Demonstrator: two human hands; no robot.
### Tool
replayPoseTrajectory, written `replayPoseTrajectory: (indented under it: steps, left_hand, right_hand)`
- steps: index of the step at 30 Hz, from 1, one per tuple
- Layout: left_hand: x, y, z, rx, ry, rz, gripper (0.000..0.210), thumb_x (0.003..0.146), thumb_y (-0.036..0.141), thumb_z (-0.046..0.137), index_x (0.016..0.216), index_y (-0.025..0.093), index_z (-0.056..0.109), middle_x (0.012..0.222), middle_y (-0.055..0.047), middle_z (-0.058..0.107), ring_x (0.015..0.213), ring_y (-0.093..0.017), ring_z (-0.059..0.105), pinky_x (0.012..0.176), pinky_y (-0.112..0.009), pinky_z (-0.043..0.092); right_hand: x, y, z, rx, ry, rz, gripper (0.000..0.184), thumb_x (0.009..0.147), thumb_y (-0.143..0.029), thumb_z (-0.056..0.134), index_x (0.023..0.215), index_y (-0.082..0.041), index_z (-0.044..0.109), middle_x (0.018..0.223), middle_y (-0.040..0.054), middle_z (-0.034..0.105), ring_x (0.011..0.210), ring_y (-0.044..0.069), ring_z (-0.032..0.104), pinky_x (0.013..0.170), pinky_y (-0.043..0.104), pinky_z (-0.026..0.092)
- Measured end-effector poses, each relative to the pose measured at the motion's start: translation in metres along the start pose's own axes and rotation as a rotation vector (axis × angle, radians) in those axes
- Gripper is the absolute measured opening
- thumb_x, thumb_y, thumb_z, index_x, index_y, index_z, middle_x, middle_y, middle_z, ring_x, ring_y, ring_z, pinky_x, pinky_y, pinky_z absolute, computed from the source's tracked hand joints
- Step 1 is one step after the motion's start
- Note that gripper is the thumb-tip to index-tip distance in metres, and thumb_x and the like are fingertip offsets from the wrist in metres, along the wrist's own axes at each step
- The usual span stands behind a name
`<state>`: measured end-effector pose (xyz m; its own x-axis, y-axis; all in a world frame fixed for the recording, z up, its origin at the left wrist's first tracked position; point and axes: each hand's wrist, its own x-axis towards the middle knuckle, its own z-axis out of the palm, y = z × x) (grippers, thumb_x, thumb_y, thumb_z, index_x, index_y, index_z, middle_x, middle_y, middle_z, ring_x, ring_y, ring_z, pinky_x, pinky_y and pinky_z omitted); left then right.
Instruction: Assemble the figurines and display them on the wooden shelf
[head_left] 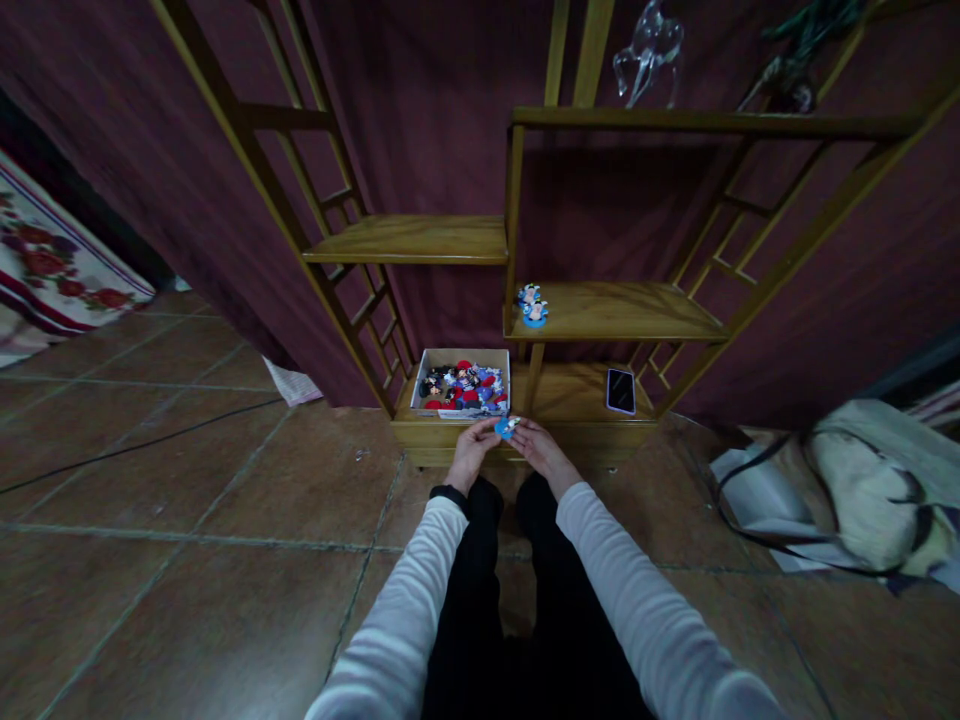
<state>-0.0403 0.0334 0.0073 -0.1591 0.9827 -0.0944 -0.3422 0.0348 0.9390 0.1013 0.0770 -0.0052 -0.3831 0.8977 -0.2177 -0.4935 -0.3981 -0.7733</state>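
Note:
A small figurine with a blue round base is between my two hands, just in front of the low shelf. My left hand grips its base from the left, fingers closed. On the other side, my right hand pinches the figurine with its fingertips. Right behind them stands an open cardboard box full of small red, black and purple figurines. Two similar blue-based figurines stand at the left end of the middle shelf.
A phone lies on the low shelf at right. A clear glass horse figure and a dark ornament occupy the upper shelf. The left shelf juts out above the box. A pale bag lies on the floor at right.

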Motion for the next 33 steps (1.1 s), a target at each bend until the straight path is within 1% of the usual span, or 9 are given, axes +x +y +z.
replayPoseTrajectory:
  steps: [3,7,13,17,20,23,27,30,33]
  left_hand:
    - [0.0002,0.0001,0.0009,-0.036,0.018,-0.023,0.041,0.051,0.013,0.076,0.092,0.016,0.069,0.080,-0.004,0.069,0.073,-0.014,0.059,0.075,-0.026,0.044]
    - [0.0007,-0.0013,0.0008,-0.102,-0.008,-0.066,0.039,0.051,0.015,0.077,0.089,0.015,0.070,0.087,-0.006,0.069,0.076,-0.015,0.060,0.072,-0.025,0.045]
    - [0.0025,-0.0035,-0.0002,-0.157,-0.028,-0.126,0.032,0.055,0.018,0.077,0.086,0.013,0.070,0.084,-0.007,0.069,0.071,-0.012,0.060,0.071,-0.023,0.044]
    - [0.0028,-0.0029,-0.0001,-0.183,-0.031,-0.139,0.029,0.057,0.019,0.077,0.085,0.012,0.069,0.081,-0.006,0.068,0.071,-0.011,0.060,0.072,-0.023,0.044]
    - [0.0019,-0.0021,0.0007,-0.157,-0.069,-0.138,0.033,0.057,0.019,0.077,0.088,0.013,0.069,0.083,-0.006,0.068,0.073,-0.011,0.060,0.071,-0.022,0.043]
    - [0.0014,-0.0022,0.0015,-0.134,-0.111,-0.102,0.036,0.056,0.017,0.077,0.091,0.014,0.068,0.085,-0.005,0.068,0.074,-0.011,0.059,0.070,-0.021,0.042]
    - [0.0022,-0.0026,0.0023,-0.143,-0.082,-0.062,0.040,0.054,0.015,0.078,0.091,0.014,0.066,0.087,-0.005,0.067,0.073,-0.010,0.058,0.065,-0.020,0.040]
    - [0.0022,-0.0027,0.0024,-0.164,-0.067,-0.093,0.040,0.054,0.015,0.078,0.091,0.014,0.065,0.086,-0.005,0.067,0.070,-0.010,0.058,0.063,-0.020,0.039]
    - [0.0016,-0.0029,0.0013,-0.170,-0.083,-0.123,0.036,0.055,0.015,0.078,0.088,0.014,0.064,0.082,-0.004,0.066,0.068,-0.009,0.057,0.065,-0.020,0.040]
  right_hand:
    - [0.0005,0.0005,-0.0005,-0.033,0.024,0.011,0.019,0.064,-0.025,0.070,0.081,-0.022,0.061,0.085,0.0016,0.070,0.086,0.017,0.065,0.085,0.034,0.048]
    - [0.0017,0.0023,-0.0016,-0.075,0.054,0.013,0.023,0.063,-0.028,0.072,0.082,-0.021,0.063,0.084,0.0018,0.070,0.081,0.016,0.066,0.083,0.034,0.049]
    - [0.0021,0.0037,-0.0025,-0.084,0.075,-0.005,0.025,0.060,-0.030,0.074,0.081,-0.021,0.063,0.081,0.0009,0.070,0.077,0.015,0.066,0.081,0.033,0.049]
    - [0.0002,0.0028,-0.0016,-0.100,0.079,-0.011,0.026,0.058,-0.031,0.075,0.078,-0.020,0.063,0.082,0.0011,0.069,0.078,0.015,0.065,0.081,0.032,0.049]
    - [-0.0012,0.0021,0.0001,-0.106,0.090,-0.020,0.026,0.056,-0.031,0.076,0.077,-0.020,0.064,0.082,0.0008,0.069,0.077,0.015,0.064,0.079,0.031,0.049]
    - [-0.0024,0.0011,0.0025,-0.108,0.095,-0.033,0.027,0.055,-0.030,0.077,0.076,-0.020,0.064,0.082,0.0000,0.069,0.075,0.013,0.063,0.076,0.028,0.049]
    - [-0.0027,-0.0006,0.0038,-0.080,0.056,-0.029,0.025,0.059,-0.033,0.074,0.078,-0.021,0.065,0.082,0.0002,0.069,0.073,0.013,0.063,0.075,0.028,0.049]
    - [-0.0017,-0.0007,0.0024,-0.061,0.076,-0.021,0.023,0.063,-0.037,0.071,0.078,-0.021,0.064,0.081,0.0006,0.069,0.069,0.012,0.063,0.073,0.029,0.050]
    - [-0.0014,0.0004,0.0011,-0.081,0.080,-0.023,0.022,0.061,-0.032,0.073,0.079,-0.020,0.064,0.079,0.0003,0.069,0.069,0.012,0.063,0.072,0.028,0.050]
